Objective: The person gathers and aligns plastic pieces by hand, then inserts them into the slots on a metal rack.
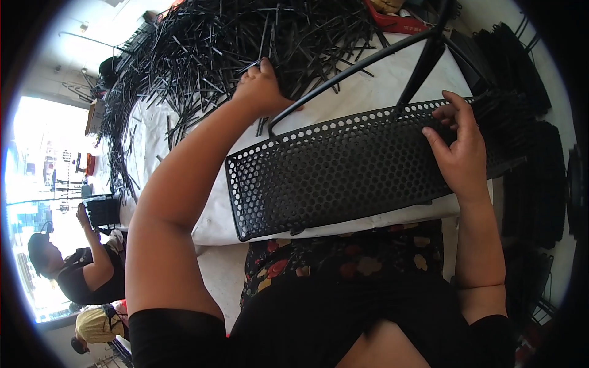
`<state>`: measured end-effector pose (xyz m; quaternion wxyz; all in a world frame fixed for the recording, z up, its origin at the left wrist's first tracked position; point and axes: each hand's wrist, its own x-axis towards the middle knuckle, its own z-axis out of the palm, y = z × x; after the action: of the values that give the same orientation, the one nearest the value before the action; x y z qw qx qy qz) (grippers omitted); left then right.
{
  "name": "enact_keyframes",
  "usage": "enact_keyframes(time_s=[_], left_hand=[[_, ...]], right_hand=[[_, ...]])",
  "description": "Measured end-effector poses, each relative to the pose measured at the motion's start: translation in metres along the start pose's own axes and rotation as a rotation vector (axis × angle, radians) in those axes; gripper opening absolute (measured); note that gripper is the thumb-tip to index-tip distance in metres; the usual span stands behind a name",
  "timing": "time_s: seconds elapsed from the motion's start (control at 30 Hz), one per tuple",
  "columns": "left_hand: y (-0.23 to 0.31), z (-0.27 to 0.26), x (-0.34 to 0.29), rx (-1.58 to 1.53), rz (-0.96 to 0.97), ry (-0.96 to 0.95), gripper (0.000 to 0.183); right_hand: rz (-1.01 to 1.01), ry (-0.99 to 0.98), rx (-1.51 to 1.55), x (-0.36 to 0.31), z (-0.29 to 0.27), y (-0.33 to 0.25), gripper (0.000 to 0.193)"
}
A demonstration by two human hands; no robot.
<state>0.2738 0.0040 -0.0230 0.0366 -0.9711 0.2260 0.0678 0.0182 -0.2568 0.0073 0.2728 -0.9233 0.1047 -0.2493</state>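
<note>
A black perforated metal rack (343, 165) with round holes lies across the near side of the table, black rods rising from its far edge. My right hand (459, 144) is at the rack's right part, thumb and fingers apart, the fingertips near its far rim; whether they press on it I cannot tell. Beyond the rack's left end, my left hand (262, 92) reaches over a large heap of thin black strips (208, 49). Its thumb stands away from the bent fingers, and the fingertips are at the strips. No strip is plainly held.
A white-covered table (211, 214) carries the heap and rack. A red tray (399, 23) sits at the far right. Dark stacked racks (534, 178) crowd the right side. Another person (92, 264) in dark clothing works at the left, with one more person (98, 325) in yellow nearby.
</note>
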Motion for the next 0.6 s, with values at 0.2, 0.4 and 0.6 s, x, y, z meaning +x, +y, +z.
enact_keyframes(time_s=[0.2, 0.4, 0.6], left_hand=[[-0.048, -0.013, 0.003, -0.031, 0.096, 0.13, 0.075], [-0.04, -0.009, 0.011, 0.003, -0.016, 0.063, 0.062], [-0.037, -0.01, -0.006, -0.071, -0.001, 0.08, 0.068]], right_hand=[[-0.054, 0.009, 0.155, 0.002, 0.004, 0.004, 0.051], [-0.087, 0.096, 0.145, 0.002, 0.0, 0.002, 0.056], [-0.058, 0.098, 0.249, 0.0, 0.001, 0.008, 0.064]])
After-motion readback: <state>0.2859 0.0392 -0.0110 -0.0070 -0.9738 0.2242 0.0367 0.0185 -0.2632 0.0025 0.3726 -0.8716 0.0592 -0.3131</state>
